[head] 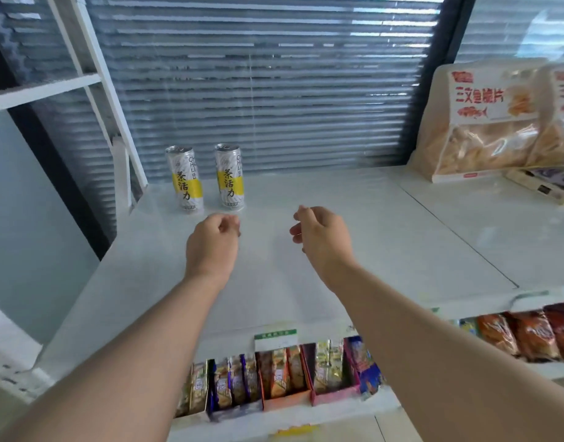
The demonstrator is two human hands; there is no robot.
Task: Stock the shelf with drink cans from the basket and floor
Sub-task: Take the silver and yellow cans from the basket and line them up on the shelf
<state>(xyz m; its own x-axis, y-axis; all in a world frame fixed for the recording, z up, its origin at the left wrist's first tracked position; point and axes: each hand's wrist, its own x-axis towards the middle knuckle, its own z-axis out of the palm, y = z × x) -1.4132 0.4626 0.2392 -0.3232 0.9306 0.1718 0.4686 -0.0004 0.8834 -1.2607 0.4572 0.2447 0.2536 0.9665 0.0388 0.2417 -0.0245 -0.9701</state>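
Observation:
Two slim white drink cans with yellow bands stand upright at the back left of the white top shelf (306, 275): a left can (185, 180) and a right can (229, 177), a small gap between them. My left hand (215, 239) hovers just in front of the right can, fingers loosely curled, holding nothing. Farther right over the shelf, my right hand (319, 232) also hangs with relaxed curled fingers and nothing in it. Neither hand touches a can. No basket or floor shows in the head view.
Large bags of chips (485, 122) stand at the shelf's back right, with a flat box (542, 186) beside them. Window blinds (258, 90) close the back. A white upright post (92, 68) rises at the left. Snack packets (274, 378) fill the lower shelf.

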